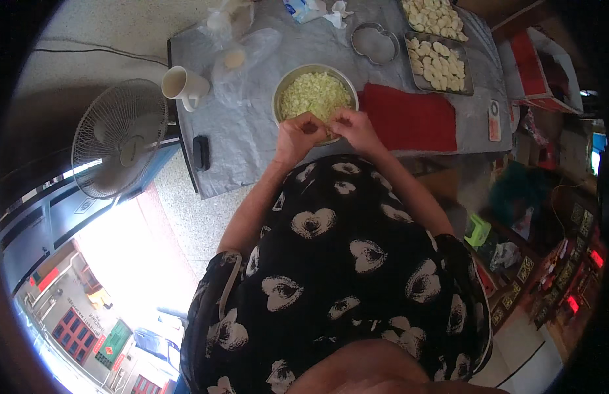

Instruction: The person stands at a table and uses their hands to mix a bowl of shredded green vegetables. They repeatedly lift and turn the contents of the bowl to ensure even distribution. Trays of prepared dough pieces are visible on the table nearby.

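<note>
A round metal bowl full of finely chopped pale green vegetable, likely cabbage, stands on the table right before me. Over its near rim, my left hand and my right hand meet, each with thumb and fingers pinched together. The fingertips are close to one another above the chopped vegetable. Whether something small sits between them is too fine to make out. To the right of the bowl a red cloth lies flat, near my right wrist.
Grey sheeting covers the table. On it are a white mug, plastic bags, a black case, a metal ring and metal trays of what look like dumplings. A fan stands off the left edge.
</note>
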A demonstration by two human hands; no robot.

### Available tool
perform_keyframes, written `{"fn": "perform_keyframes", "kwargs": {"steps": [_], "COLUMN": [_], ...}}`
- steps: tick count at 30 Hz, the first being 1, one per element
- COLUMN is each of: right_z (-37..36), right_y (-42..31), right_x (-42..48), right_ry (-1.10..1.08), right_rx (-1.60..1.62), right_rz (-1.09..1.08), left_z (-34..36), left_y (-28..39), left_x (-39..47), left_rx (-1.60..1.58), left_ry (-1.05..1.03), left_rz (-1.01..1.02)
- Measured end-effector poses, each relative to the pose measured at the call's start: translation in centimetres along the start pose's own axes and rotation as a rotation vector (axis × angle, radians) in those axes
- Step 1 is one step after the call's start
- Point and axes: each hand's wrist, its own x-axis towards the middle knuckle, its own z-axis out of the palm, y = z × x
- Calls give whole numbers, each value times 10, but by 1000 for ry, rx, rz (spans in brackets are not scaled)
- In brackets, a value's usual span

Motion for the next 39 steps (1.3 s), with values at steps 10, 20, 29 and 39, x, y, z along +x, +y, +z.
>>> {"fn": "perform_keyframes", "kwargs": {"steps": [10,20,29,39], "right_z": [6,6,1,-1], "right_y": [15,19,41,39], "right_x": [4,9,5,5], "right_ry": [-54,218,251,222], "right_rx": [68,-323,-479,-472], "right_rz": [23,-210,-234,-273], "left_z": [-7,-16,7,-30], "left_y": [-3,-27,-33,-38], "left_x": [7,42,50,65], "left_rx": [203,455,601,712], "left_ry": [26,234,138,81], "left_rz": [261,539,482,302]}}
